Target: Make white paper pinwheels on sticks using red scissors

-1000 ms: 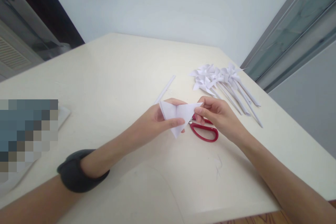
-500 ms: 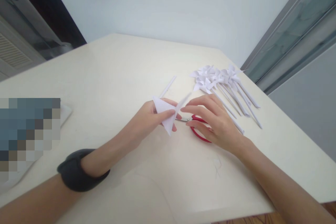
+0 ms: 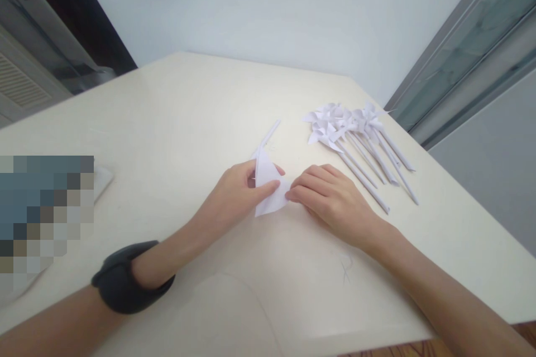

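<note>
Head view. Folded white paper (image 3: 267, 173) at the centre of the frame, in the left hand (image 3: 234, 189): thumb pressed across its front, fingers behind, mostly hidden, one fingertip showing past the edge. That grip is narrow and holds the sheet. Right hand (image 3: 335, 201), just right of centre, has its fingertips at the paper's right corner; its thumb is tucked out of sight — cannot tell whether this grip pinches or only touches.

Paper thin, matte, roughly triangular, a fold standing up at its top. Behind it a slim white paper stick (image 3: 272, 131) slants up, lower end covered by sheet and hand.

Right of centre, farther up: a heap of white pinwheels (image 3: 330, 122), blades curled and overlapping — count uncertain — on rolled-paper tubes. Desk (image 3: 167, 122) smooth, cream, cut off at both sides. Fine dark scribbles (image 3: 347, 268), lower right, hard to make out. Black wristband (image 3: 125, 279), lower left, smooth and rounded. Pixel blocks (image 3: 37, 206) mask something at the left edge.
</note>
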The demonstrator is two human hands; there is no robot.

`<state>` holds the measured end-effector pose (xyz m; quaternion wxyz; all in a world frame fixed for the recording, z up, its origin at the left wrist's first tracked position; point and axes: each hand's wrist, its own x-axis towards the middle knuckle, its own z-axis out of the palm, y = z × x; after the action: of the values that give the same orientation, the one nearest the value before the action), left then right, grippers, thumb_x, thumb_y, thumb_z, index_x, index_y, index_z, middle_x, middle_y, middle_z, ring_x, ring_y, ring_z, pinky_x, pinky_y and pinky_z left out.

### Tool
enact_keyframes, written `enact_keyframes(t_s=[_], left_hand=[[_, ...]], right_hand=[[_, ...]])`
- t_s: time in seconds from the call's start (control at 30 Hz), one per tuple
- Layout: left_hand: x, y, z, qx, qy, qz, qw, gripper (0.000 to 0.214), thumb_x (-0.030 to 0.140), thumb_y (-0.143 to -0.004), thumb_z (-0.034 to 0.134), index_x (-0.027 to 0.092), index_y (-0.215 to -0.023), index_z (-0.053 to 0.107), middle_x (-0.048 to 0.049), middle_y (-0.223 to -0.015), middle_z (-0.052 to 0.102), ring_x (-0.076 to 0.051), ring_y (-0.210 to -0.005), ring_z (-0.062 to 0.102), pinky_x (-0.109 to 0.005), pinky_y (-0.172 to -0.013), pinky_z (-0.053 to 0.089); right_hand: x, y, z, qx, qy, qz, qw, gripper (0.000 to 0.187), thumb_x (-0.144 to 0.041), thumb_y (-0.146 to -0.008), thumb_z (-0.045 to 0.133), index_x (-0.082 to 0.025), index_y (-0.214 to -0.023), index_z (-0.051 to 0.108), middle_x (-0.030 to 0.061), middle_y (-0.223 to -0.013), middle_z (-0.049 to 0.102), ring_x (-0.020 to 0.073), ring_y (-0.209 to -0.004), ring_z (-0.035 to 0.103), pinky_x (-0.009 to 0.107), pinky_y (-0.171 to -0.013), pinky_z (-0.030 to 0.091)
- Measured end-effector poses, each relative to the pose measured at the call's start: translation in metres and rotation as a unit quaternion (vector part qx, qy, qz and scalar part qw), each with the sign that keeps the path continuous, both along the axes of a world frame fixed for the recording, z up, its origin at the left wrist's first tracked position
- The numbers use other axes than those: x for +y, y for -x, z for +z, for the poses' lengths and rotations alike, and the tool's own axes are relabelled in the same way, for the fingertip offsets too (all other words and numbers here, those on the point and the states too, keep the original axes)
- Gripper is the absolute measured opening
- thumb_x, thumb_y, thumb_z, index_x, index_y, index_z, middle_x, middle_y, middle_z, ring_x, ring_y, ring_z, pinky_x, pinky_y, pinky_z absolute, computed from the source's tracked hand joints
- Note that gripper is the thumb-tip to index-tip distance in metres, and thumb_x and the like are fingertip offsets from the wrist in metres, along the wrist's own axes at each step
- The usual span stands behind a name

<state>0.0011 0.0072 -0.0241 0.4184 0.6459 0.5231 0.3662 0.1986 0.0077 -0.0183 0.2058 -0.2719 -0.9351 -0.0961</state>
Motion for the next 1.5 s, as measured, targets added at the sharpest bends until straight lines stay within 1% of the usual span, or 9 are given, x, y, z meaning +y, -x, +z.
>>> enact_keyframes(t_s=[0.27, 0.47, 0.7, 0.8, 1.0, 1.1, 1.23, 1.37, 1.5], left_hand=[[0.003, 0.000, 0.017, -0.203, 0.182, -0.079, 0.959, 0.039, 0.047, -0.082, 0.056, 0.019, -0.109, 0.062, -0.0075, -0.105, 0.065, -0.018, -0.089, 0.061, -0.026, -0.074, 0.048], [0.003, 0.006, 0.020, -0.227, 0.119, -0.182, 0.950, 0.043, 0.041, -0.077, 0.065, 0.022, -0.115, 0.059, -0.0077, -0.104, 0.065, -0.020, -0.090, 0.062, -0.029, -0.076, 0.050], [0.001, 0.005, 0.013, -0.201, 0.125, -0.111, 0.965, 0.037, 0.027, -0.072, 0.071, 0.026, -0.108, 0.063, -0.0045, -0.106, 0.069, -0.024, -0.099, 0.063, -0.031, -0.083, 0.051], [0.002, 0.005, 0.008, -0.168, 0.142, -0.066, 0.973, 0.031, 0.029, -0.072, 0.070, 0.024, -0.102, 0.067, -0.0052, -0.095, 0.072, -0.025, -0.088, 0.066, -0.032, -0.073, 0.053], [0.005, 0.006, 0.007, -0.145, 0.123, -0.053, 0.980, 0.025, 0.041, -0.081, 0.058, 0.019, -0.075, 0.068, -0.0032, -0.069, 0.064, -0.016, -0.061, 0.057, -0.024, -0.054, 0.045], [0.008, 0.010, 0.009, -0.095, 0.025, 0.023, 0.995, 0.033, 0.045, -0.082, 0.055, 0.019, -0.062, 0.060, 0.0025, -0.053, 0.045, -0.010, -0.047, 0.040, -0.021, -0.042, 0.030], [0.015, 0.021, 0.013, -0.054, -0.096, 0.135, 0.985, 0.029, 0.043, -0.081, 0.056, 0.019, -0.067, 0.060, 0.0013, -0.061, 0.047, -0.013, -0.057, 0.042, -0.021, -0.046, 0.032], [0.019, 0.025, 0.018, -0.117, -0.107, 0.136, 0.978, 0.019, 0.036, -0.082, 0.059, 0.019, -0.075, 0.059, 0.0011, -0.069, 0.047, -0.011, -0.061, 0.041, -0.020, -0.049, 0.033], [0.016, 0.023, 0.027, -0.200, -0.110, 0.103, 0.968, 0.012, 0.027, -0.081, 0.060, 0.019, -0.075, 0.055, 0.0035, -0.066, 0.036, -0.008, -0.052, 0.027, -0.021, -0.045, 0.025]], right_hand=[[-0.001, -0.003, 0.011, 0.219, 0.231, -0.120, 0.940, 0.017, -0.024, -0.081, 0.062, -0.018, -0.070, 0.050, -0.0003, -0.072, 0.057, 0.0121, -0.068, 0.050, 0.025, -0.061, 0.037], [0.006, -0.011, 0.018, 0.368, 0.476, -0.062, 0.796, 0.022, -0.028, -0.080, 0.062, -0.019, -0.069, 0.045, 0.0002, -0.083, 0.059, 0.0132, -0.075, 0.055, 0.027, -0.069, 0.042], [0.008, -0.014, 0.014, 0.460, 0.562, -0.049, 0.686, 0.024, -0.031, -0.083, 0.057, -0.020, -0.069, 0.041, -0.0032, -0.070, 0.050, 0.0095, -0.061, 0.046, 0.022, -0.054, 0.033], [0.009, -0.013, 0.007, 0.483, 0.514, -0.099, 0.702, 0.025, -0.038, -0.084, 0.056, -0.020, -0.072, 0.043, -0.0047, -0.062, 0.045, 0.0077, -0.050, 0.039, 0.021, -0.045, 0.028], [0.007, -0.013, 0.011, 0.351, 0.387, -0.155, 0.838, 0.021, -0.042, -0.089, 0.047, -0.023, -0.083, 0.045, -0.0060, -0.053, 0.047, 0.0086, -0.045, 0.039, 0.021, -0.042, 0.026], [0.010, -0.023, 0.014, 0.263, 0.409, -0.158, 0.859, 0.025, -0.044, -0.092, 0.037, -0.023, -0.090, 0.049, -0.0011, -0.067, 0.059, 0.0119, -0.058, 0.054, 0.023, -0.051, 0.037], [0.013, -0.034, 0.005, 0.072, 0.351, -0.170, 0.918, 0.016, -0.037, -0.080, 0.058, -0.021, -0.081, 0.055, 0.0051, -0.090, 0.061, 0.0167, -0.075, 0.056, 0.026, -0.058, 0.040], [0.013, -0.031, -0.005, 0.075, 0.348, -0.199, 0.913, 0.016, -0.035, -0.076, 0.061, -0.021, -0.079, 0.055, 0.0054, -0.086, 0.061, 0.0168, -0.070, 0.054, 0.027, -0.056, 0.039], [0.020, -0.028, -0.002, 0.233, 0.503, -0.192, 0.810, 0.019, -0.034, -0.076, 0.062, -0.020, -0.089, 0.058, 0.0056, -0.093, 0.062, 0.0158, -0.075, 0.057, 0.026, -0.057, 0.040]])
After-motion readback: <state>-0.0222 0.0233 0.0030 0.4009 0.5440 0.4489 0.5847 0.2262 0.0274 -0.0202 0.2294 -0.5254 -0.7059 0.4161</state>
